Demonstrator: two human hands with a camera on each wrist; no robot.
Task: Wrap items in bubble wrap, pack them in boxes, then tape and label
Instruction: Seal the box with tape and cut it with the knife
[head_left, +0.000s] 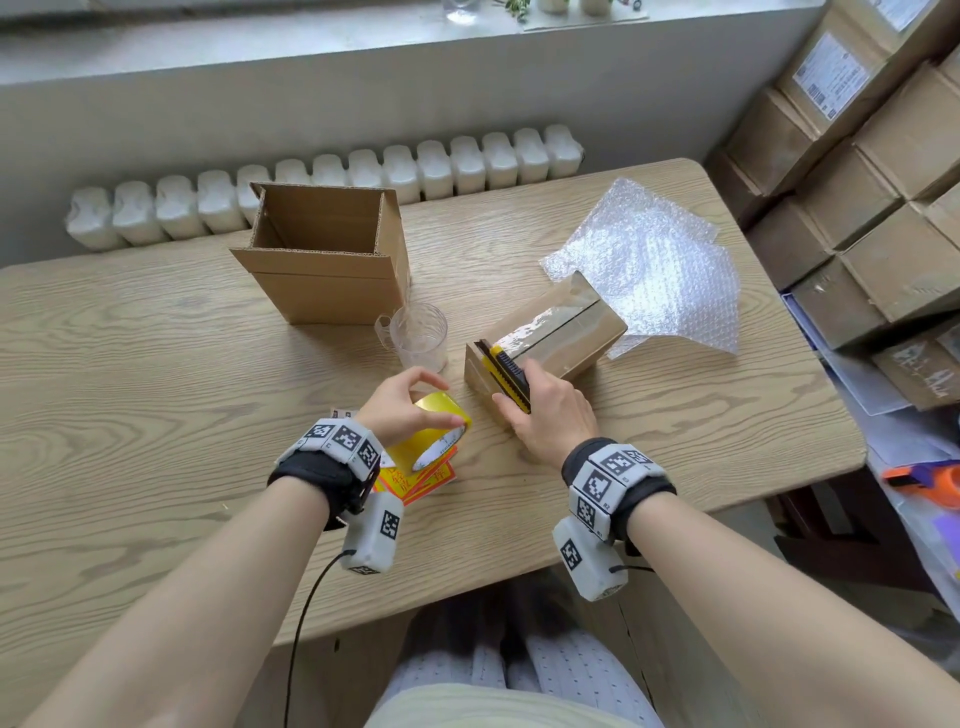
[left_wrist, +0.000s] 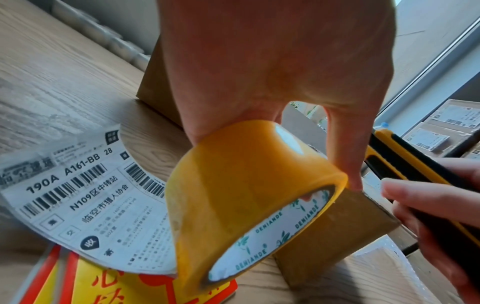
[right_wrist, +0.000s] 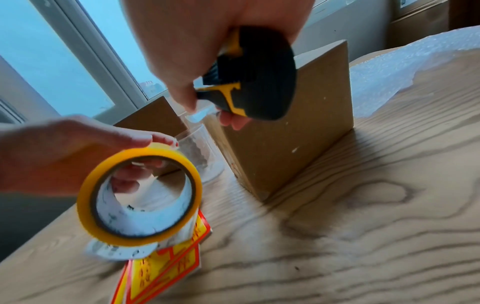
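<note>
My left hand (head_left: 410, 400) holds a yellow tape roll (head_left: 441, 431) tilted just above the wooden table (head_left: 156, 364), with fingers through its core (right_wrist: 140, 195). My right hand (head_left: 524, 400) grips a yellow-and-black utility knife (head_left: 509, 376), whose tip sits at the near top edge of a small closed cardboard box (head_left: 550, 338). Clear tape runs along that box's top seam. Under the roll lie a white shipping label (left_wrist: 85, 201) and red-and-yellow stickers (head_left: 415, 478). A clear plastic cup (head_left: 418, 335) stands between the two hands.
An open, empty cardboard box (head_left: 322, 254) stands behind the cup. Bubble wrap sheets (head_left: 654, 260) lie at the table's far right, behind the small box. Stacked cartons (head_left: 857, 182) fill the right side, and a white radiator (head_left: 332, 182) lines the wall.
</note>
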